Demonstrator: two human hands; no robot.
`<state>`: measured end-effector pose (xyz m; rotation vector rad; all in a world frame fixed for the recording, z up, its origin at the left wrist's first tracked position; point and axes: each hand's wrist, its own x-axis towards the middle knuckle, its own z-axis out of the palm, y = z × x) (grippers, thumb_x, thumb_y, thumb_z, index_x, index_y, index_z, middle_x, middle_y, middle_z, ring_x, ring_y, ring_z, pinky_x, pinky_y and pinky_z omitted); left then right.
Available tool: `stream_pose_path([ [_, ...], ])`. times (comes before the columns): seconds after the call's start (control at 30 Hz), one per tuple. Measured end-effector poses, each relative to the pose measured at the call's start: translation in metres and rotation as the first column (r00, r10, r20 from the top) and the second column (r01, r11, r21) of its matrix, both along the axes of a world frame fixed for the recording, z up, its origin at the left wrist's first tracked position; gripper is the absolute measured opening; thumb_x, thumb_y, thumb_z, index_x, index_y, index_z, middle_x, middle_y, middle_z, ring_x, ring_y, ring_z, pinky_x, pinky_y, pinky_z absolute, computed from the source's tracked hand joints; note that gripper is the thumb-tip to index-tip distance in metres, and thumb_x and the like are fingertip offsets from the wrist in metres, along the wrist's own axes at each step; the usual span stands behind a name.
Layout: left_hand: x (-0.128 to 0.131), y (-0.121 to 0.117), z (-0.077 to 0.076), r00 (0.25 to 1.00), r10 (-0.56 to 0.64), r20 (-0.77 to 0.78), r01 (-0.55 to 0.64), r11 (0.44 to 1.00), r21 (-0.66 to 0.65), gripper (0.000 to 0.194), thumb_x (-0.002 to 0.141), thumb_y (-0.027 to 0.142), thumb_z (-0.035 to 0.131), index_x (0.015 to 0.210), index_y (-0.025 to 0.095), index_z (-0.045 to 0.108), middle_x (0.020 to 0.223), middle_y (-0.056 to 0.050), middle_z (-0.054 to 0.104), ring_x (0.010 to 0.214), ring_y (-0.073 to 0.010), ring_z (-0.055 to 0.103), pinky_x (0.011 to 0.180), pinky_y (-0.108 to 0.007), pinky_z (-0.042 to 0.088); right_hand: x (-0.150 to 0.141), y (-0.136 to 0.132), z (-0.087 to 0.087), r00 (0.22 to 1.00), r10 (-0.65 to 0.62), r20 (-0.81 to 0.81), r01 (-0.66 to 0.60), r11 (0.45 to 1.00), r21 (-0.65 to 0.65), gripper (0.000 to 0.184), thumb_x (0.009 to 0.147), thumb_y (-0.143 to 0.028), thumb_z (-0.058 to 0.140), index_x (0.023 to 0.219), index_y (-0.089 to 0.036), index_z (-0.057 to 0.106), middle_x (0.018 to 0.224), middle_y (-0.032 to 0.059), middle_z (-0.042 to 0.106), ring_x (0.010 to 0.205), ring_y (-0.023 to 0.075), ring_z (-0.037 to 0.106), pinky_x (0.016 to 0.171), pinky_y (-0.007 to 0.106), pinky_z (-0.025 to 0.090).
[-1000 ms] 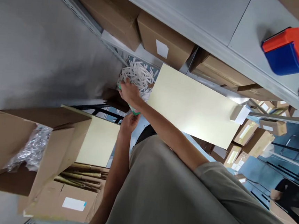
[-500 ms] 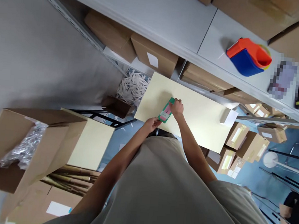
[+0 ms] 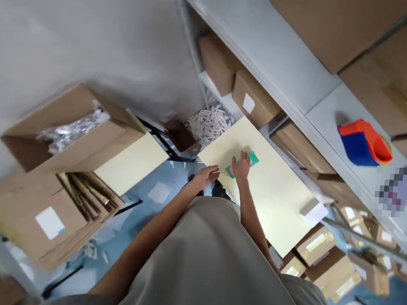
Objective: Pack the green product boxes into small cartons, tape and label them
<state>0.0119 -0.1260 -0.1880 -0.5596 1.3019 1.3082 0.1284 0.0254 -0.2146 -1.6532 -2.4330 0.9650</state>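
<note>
A flat green and pink package (image 3: 254,160) lies on the pale yellow tabletop (image 3: 274,196), near its left end. Over its middle is my right hand (image 3: 242,166), fingers spread and palm down, covering part of the pink face; whether the fingers press on it I cannot tell. My left hand (image 3: 205,175) is off the package, just beyond the table's near edge, with fingers stretched out and nothing in them. At the far right of the tabletop stands a small white box (image 3: 315,213).
Left of me, an open carton (image 3: 64,150) holds clear plastic wrap; below it another carton (image 3: 41,219) holds brown sticks. White strips (image 3: 211,124) are heaped behind the table. A grey shelf (image 3: 321,106) carries an orange and blue tape dispenser (image 3: 364,143). Stacked cartons (image 3: 335,273) stand at right.
My left hand has let go of the package and moved away to the left. The package now lies turned on the tabletop under my right hand. The camera view has rotated.
</note>
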Motion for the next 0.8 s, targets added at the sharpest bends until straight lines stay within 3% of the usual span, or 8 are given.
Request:
stream_pose_path([
  [0.13, -0.036, -0.035, 0.019, 0.971, 0.236, -0.033, -0.234, 0.970, 0.063, 0.004, 0.096, 0.015, 0.077, 0.100, 0.015, 0.076, 0.105, -0.014, 0.082, 0.088, -0.0189, 0.077, 0.091, -0.031, 0.064, -0.057, -0.035, 0.007, 0.951, 0.295, -0.088, -0.290, 0.955, 0.066, 0.059, 0.106, -0.037, 0.057, 0.155, -0.005, 0.065, 0.166, 0.0286, 0.061, 0.159, 0.0398, 0.052, 0.133, 0.057, 0.042],
  [0.23, -0.072, -0.076, 0.032, 0.905, 0.424, -0.048, -0.413, 0.899, 0.145, 0.009, 0.098, 0.015, 0.075, 0.106, 0.016, 0.076, 0.114, -0.014, 0.082, 0.095, -0.0194, 0.078, 0.096, -0.031, 0.063, -0.107, -0.066, 0.021, 0.848, 0.515, -0.126, -0.509, 0.857, 0.076, 0.054, 0.107, -0.035, 0.059, 0.150, -0.005, 0.069, 0.158, 0.0283, 0.068, 0.151, 0.0375, 0.062, 0.130, 0.051, 0.047],
  [0.3, -0.097, -0.115, 0.039, 0.827, 0.559, -0.055, -0.541, 0.819, 0.191, 0.012, 0.097, 0.015, 0.076, 0.109, 0.017, 0.075, 0.120, -0.015, 0.082, 0.101, -0.0210, 0.079, 0.101, -0.033, 0.062, -0.141, -0.096, 0.033, 0.762, 0.632, -0.144, -0.630, 0.774, 0.065, 0.050, 0.108, -0.034, 0.059, 0.148, -0.007, 0.071, 0.152, 0.0256, 0.073, 0.145, 0.0345, 0.068, 0.128, 0.048, 0.050],
  [0.37, -0.120, -0.167, 0.042, 0.722, 0.687, -0.074, -0.661, 0.718, 0.217, 0.015, 0.096, 0.016, 0.079, 0.110, 0.017, 0.074, 0.124, -0.017, 0.081, 0.105, -0.0234, 0.079, 0.105, -0.036, 0.061, -0.175, -0.135, 0.043, 0.680, 0.716, -0.158, -0.721, 0.693, 0.033, 0.046, 0.110, -0.035, 0.059, 0.147, -0.011, 0.073, 0.151, 0.0225, 0.075, 0.143, 0.0320, 0.071, 0.126, 0.046, 0.051],
  [0.47, -0.144, -0.262, 0.043, 0.528, 0.838, -0.134, -0.805, 0.545, 0.237, 0.017, 0.097, 0.018, 0.080, 0.112, 0.018, 0.073, 0.127, -0.018, 0.079, 0.108, -0.0245, 0.078, 0.105, -0.037, 0.060, -0.225, -0.211, 0.055, 0.562, 0.798, -0.215, -0.824, 0.562, -0.067, 0.041, 0.112, -0.035, 0.060, 0.145, -0.015, 0.075, 0.147, 0.0185, 0.078, 0.140, 0.0269, 0.074, 0.124, 0.040, 0.053],
  [0.6, -0.155, -0.393, 0.036, 0.256, 0.940, -0.224, -0.956, 0.281, 0.088, 0.011, 0.100, 0.015, 0.075, 0.110, 0.017, 0.072, 0.118, -0.015, 0.078, 0.101, -0.0199, 0.075, 0.101, -0.031, 0.059, -0.279, -0.330, 0.057, 0.452, 0.830, -0.327, -0.889, 0.389, -0.240, 0.029, 0.111, -0.031, 0.065, 0.134, -0.021, 0.080, 0.131, 0.0114, 0.086, 0.126, 0.0202, 0.081, 0.111, 0.030, 0.060],
  [0.7, -0.155, -0.470, 0.026, 0.140, 0.951, -0.276, -0.990, 0.134, -0.041, 0.009, 0.102, 0.011, 0.072, 0.106, 0.019, 0.069, 0.106, -0.009, 0.074, 0.093, -0.0160, 0.070, 0.095, -0.025, 0.058, -0.306, -0.416, 0.047, 0.421, 0.812, -0.404, -0.893, 0.294, -0.339, 0.020, 0.108, -0.028, 0.071, 0.123, -0.022, 0.083, 0.125, 0.0088, 0.087, 0.120, 0.0196, 0.082, 0.109, 0.029, 0.060],
  [0.8, -0.153, -0.520, 0.014, 0.093, 0.950, -0.297, -0.990, 0.057, -0.127, 0.012, 0.105, 0.008, 0.065, 0.098, 0.019, 0.064, 0.091, -0.003, 0.066, 0.083, -0.0127, 0.065, 0.090, -0.022, 0.056, -0.320, -0.487, 0.032, 0.465, 0.780, -0.419, -0.847, 0.253, -0.467, 0.013, 0.104, -0.027, 0.075, 0.113, -0.022, 0.083, 0.116, 0.0065, 0.088, 0.113, 0.0195, 0.083, 0.105, 0.030, 0.061],
])
